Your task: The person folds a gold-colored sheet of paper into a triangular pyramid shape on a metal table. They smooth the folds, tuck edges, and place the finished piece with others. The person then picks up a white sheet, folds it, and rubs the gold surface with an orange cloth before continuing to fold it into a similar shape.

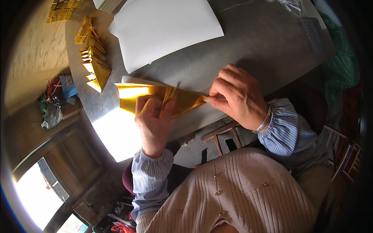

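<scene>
A gold foil paper sheet (186, 100), partly folded and tapering to a point on its right, lies before me on a grey metal-looking tabletop (256, 38). My left hand (154, 122) grips a raised fold near its middle between thumb and fingers. At the pointed end, the thumb and index finger of my right hand (237, 96) pinch the tip. A pale edge shows behind the foil's upper left side. To the left, a row of folded gold foil pieces (97, 62) overlaps like scales.
White paper sheets (169, 26) lie behind the foil. More gold bundles (62, 11) sit at the far left on a wooden board (38, 43). A grey cloth (314, 33) rests near the right edge, beside green plastic (341, 58). Strong glare covers the table's near left corner.
</scene>
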Tool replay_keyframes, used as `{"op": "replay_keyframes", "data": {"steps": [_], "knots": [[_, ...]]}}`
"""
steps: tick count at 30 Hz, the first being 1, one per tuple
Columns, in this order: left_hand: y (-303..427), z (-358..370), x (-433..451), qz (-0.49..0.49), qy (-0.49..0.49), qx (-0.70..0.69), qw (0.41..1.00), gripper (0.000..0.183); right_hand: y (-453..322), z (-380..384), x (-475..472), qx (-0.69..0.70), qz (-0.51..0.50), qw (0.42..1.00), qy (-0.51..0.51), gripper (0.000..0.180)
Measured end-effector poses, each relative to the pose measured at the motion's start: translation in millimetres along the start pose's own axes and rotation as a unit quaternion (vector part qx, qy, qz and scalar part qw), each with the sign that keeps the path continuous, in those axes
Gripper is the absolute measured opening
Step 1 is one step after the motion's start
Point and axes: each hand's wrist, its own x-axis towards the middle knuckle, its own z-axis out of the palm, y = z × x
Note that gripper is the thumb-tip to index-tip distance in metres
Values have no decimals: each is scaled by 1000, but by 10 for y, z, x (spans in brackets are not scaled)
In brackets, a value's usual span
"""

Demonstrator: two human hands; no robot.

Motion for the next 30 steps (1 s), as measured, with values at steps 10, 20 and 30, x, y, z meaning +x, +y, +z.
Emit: {"op": "replay_keyframes", "data": {"steps": [10, 20, 30], "knots": [[9, 10, 0, 35, 13, 68, 997, 25, -1, 12, -12, -19, 8, 1000, -21, 34], [115, 6, 5, 33, 9, 72, 997, 24, -3, 5, 3, -13, 15, 999, -28, 33], [116, 101, -16, 49, 49, 76, 995, 23, -9, 4, 9, -24, 21, 999, -43, 29]]}}
